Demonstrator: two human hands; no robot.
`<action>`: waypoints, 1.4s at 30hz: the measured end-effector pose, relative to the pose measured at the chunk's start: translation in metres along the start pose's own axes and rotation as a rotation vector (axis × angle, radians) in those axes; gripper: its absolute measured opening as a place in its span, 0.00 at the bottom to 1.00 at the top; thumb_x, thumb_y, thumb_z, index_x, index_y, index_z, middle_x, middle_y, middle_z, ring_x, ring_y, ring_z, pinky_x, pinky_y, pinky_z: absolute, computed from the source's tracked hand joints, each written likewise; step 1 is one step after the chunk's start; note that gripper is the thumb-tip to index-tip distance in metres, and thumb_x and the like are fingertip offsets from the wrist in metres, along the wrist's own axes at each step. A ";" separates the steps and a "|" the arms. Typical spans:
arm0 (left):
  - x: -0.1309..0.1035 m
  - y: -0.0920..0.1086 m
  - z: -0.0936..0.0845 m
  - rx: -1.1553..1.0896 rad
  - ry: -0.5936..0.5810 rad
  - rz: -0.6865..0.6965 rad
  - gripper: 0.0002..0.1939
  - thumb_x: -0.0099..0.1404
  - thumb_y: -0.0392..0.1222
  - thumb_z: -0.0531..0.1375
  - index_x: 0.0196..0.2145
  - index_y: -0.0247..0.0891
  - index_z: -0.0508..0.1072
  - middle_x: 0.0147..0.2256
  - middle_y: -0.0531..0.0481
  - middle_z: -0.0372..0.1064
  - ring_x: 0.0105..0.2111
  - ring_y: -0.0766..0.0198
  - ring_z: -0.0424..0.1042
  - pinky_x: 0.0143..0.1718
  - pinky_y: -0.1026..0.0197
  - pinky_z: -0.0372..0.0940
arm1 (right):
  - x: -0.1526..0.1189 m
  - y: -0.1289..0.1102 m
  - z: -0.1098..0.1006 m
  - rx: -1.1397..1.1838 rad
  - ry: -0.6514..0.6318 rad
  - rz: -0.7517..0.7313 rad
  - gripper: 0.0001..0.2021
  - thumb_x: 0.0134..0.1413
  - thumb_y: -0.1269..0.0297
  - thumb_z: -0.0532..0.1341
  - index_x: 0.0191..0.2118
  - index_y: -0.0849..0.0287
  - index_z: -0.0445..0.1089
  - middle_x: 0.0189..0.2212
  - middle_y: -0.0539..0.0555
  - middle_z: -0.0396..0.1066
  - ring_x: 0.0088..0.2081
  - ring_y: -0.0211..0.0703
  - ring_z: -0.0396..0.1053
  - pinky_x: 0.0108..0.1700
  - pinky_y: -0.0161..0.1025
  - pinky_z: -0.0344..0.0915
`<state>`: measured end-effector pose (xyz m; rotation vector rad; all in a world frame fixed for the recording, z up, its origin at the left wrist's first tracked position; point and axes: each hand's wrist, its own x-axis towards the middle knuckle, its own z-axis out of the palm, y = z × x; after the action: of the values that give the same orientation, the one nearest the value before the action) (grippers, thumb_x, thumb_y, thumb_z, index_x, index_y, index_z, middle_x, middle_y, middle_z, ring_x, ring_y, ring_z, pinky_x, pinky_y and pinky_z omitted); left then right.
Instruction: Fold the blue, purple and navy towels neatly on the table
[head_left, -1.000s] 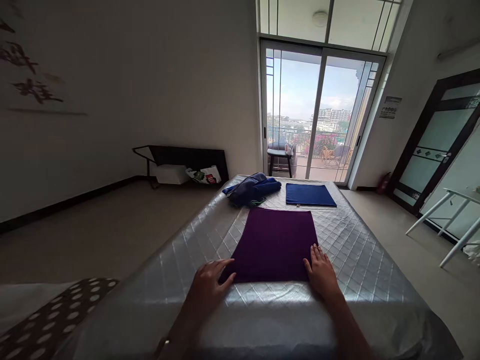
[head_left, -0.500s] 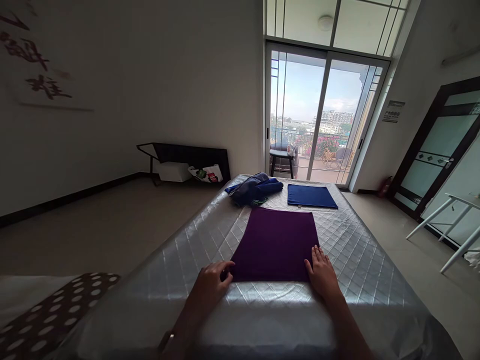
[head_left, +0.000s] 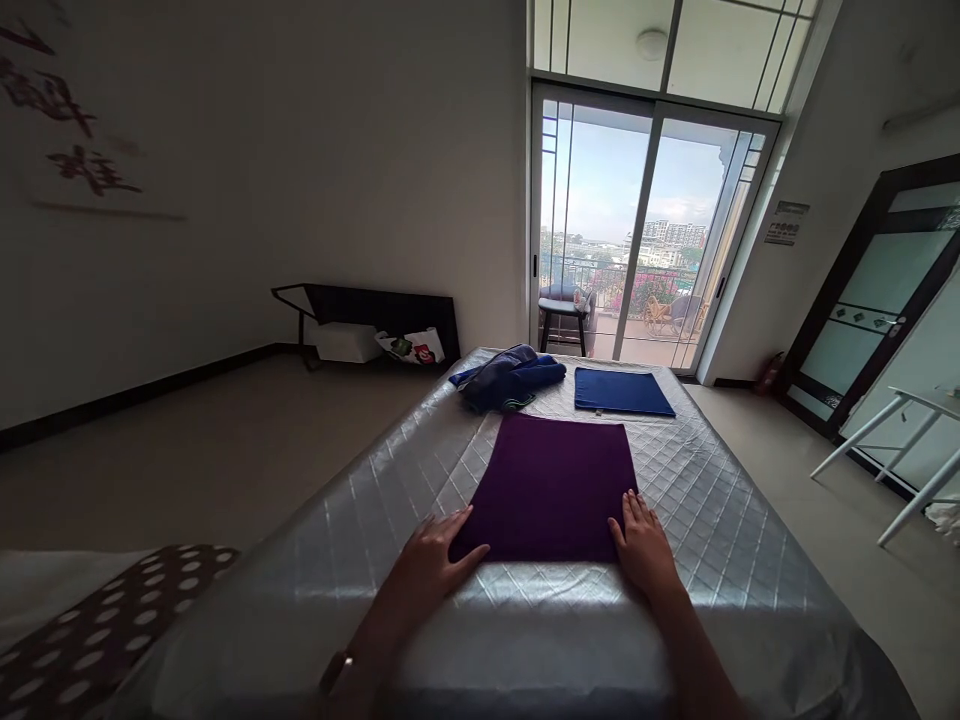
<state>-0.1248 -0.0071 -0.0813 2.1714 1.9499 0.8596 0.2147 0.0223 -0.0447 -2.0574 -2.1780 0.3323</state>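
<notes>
Purple cloth [head_left: 555, 490] between 2 hands [head_left: 435, 556] [head_left: 646, 550].

A cloth [head_left: 555, 490] lay on the table [head_left: 390, 500] between left hand [head_left: 435, 552] and right hand [head_left: 643, 542], clothes [head_left: 514, 380] behind left, second cloth [head_left: 624, 391] behind right

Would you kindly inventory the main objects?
Cover: one, silver, centre
Cloth: one, purple, front centre
Second cloth: one, blue, beyond first
Bundle: one, navy, beside second cloth
Dotted fabric: one, brown, lower left
Rack: one, black, rear left
Box: one, white, under rack
Bag: one, multicoloured, beside box
Sliding door: one, grey, ahead
Side door: one, brown, right
Side table: one, white, right
Left hand: one, bare, purple cloth's left
Right hand: one, bare, purple cloth's right
</notes>
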 end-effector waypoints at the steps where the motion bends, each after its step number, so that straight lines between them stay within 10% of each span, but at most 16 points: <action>1: 0.000 -0.001 0.000 -0.008 -0.008 -0.007 0.34 0.61 0.67 0.57 0.54 0.39 0.75 0.55 0.41 0.74 0.56 0.46 0.71 0.60 0.43 0.64 | 0.000 0.000 0.000 0.003 0.000 -0.002 0.32 0.69 0.55 0.43 0.71 0.70 0.47 0.72 0.59 0.44 0.73 0.45 0.39 0.71 0.43 0.38; 12: -0.004 -0.010 0.005 0.066 0.126 0.032 0.22 0.63 0.55 0.57 0.47 0.41 0.79 0.44 0.45 0.80 0.48 0.47 0.76 0.53 0.45 0.70 | 0.000 0.000 0.002 0.031 0.019 -0.006 0.32 0.69 0.56 0.44 0.71 0.70 0.48 0.71 0.60 0.45 0.72 0.46 0.40 0.71 0.45 0.39; 23: 0.006 0.031 -0.006 0.168 0.086 0.118 0.19 0.68 0.46 0.50 0.45 0.43 0.79 0.45 0.44 0.78 0.45 0.52 0.76 0.49 0.49 0.71 | 0.001 -0.001 0.004 0.042 0.037 -0.038 0.31 0.69 0.58 0.43 0.71 0.68 0.48 0.72 0.59 0.43 0.73 0.46 0.37 0.71 0.47 0.38; 33: 0.080 0.165 0.088 0.166 -0.231 0.482 0.30 0.75 0.56 0.42 0.65 0.38 0.63 0.66 0.41 0.59 0.67 0.51 0.56 0.66 0.45 0.54 | -0.002 -0.003 0.002 0.034 0.014 -0.053 0.30 0.69 0.60 0.42 0.71 0.70 0.48 0.71 0.61 0.45 0.73 0.46 0.38 0.71 0.47 0.38; 38: 0.090 0.156 0.126 0.213 -0.302 0.486 0.32 0.76 0.56 0.37 0.69 0.40 0.55 0.69 0.42 0.50 0.70 0.51 0.48 0.68 0.43 0.49 | -0.002 -0.003 0.004 0.069 0.022 -0.060 0.29 0.69 0.61 0.42 0.71 0.68 0.51 0.71 0.59 0.44 0.73 0.47 0.38 0.71 0.48 0.39; 42: 0.088 0.117 0.116 0.234 -0.321 0.379 0.35 0.74 0.60 0.37 0.70 0.39 0.53 0.70 0.42 0.48 0.70 0.50 0.47 0.68 0.43 0.47 | -0.001 -0.003 0.006 0.082 0.043 -0.038 0.30 0.68 0.58 0.43 0.71 0.67 0.50 0.71 0.59 0.45 0.72 0.47 0.40 0.71 0.46 0.39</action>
<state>0.0344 0.0885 -0.0976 2.6661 1.5806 0.2936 0.2104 0.0206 -0.0495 -1.9597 -2.1388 0.3638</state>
